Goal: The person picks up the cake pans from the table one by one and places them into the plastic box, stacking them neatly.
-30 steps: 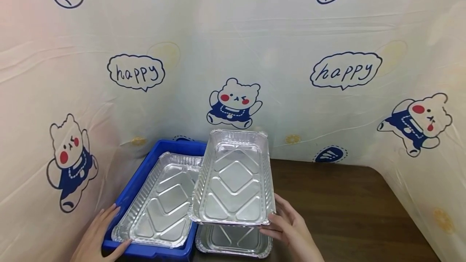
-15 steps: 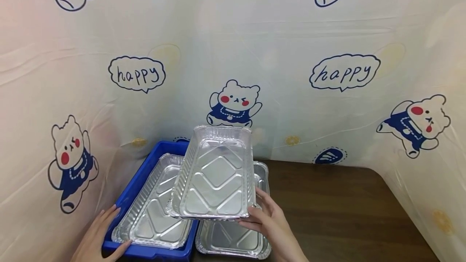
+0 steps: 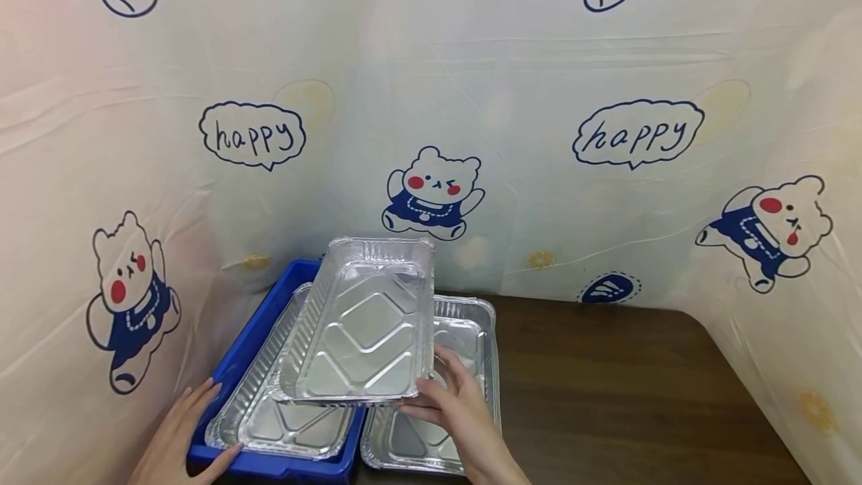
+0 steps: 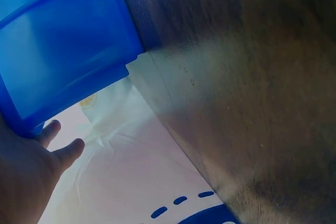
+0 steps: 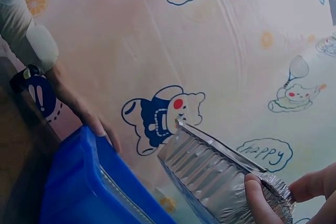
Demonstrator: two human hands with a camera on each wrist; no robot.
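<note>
My right hand pinches a rectangular foil tray at its near right corner. The tray is raised, overlapping the blue bin and another foil tray beside the bin. In the right wrist view, thumb and fingers grip the crumpled rim of the held tray. A further foil tray lies inside the bin, partly hidden by the held one. My left hand rests on the bin's near left corner, fingers along the left rim and thumb at the front rim.
The dark wooden table extends to the right. A pale printed curtain with bears encloses the back and sides, close behind the bin. More than one tray may be stacked beside the bin; I cannot tell.
My right hand has carried the foil tray leftward, from above the tray beside the bin to partly over the bin. My left hand has stayed at the bin's corner.
</note>
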